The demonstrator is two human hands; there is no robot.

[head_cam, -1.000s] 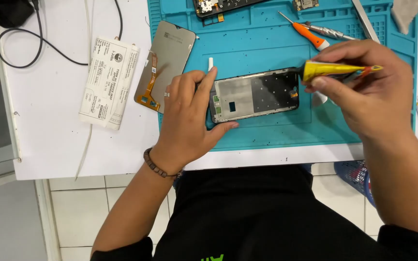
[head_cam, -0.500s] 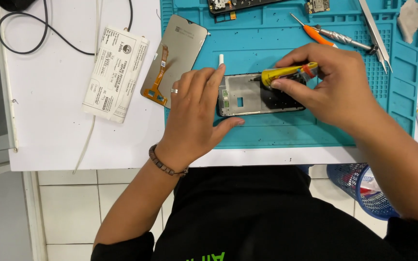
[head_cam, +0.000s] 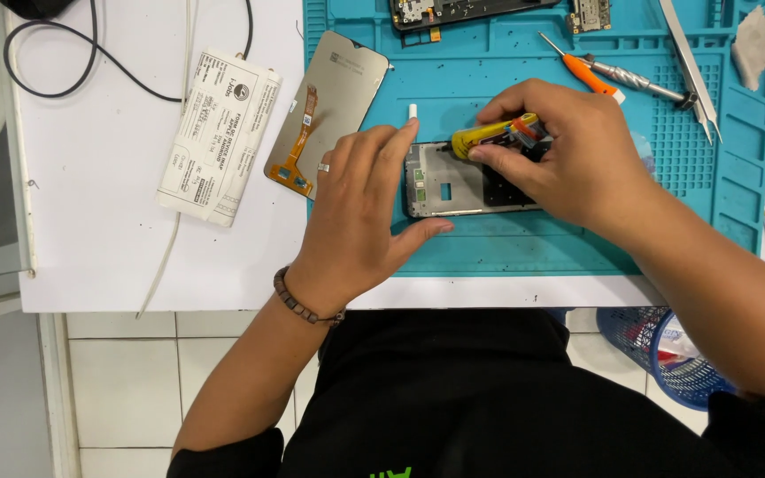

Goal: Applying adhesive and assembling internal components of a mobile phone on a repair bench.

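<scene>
A phone frame (head_cam: 453,181) with its back open lies on the teal work mat (head_cam: 568,239). My left hand (head_cam: 360,212) rests flat on the frame's left end, fingers spread, steadying it. My right hand (head_cam: 568,150) grips a small yellow tube (head_cam: 480,137) and presses its tip against the frame's top edge. A small white cap (head_cam: 413,111) lies on the mat just above the frame.
A detached phone screen (head_cam: 329,106) with an orange flex cable lies at the mat's left edge. A white packet (head_cam: 219,133) and black cable (head_cam: 90,62) sit on the white table. An orange-handled screwdriver (head_cam: 577,66), tweezers (head_cam: 688,62), circuit parts (head_cam: 453,11) and a cloth (head_cam: 754,40) line the mat's top. A blue basket (head_cam: 666,350) stands below.
My right hand has brought the yellow tube leftward along the frame's top edge. My left hand has stayed on the frame, with its fingers now more spread.
</scene>
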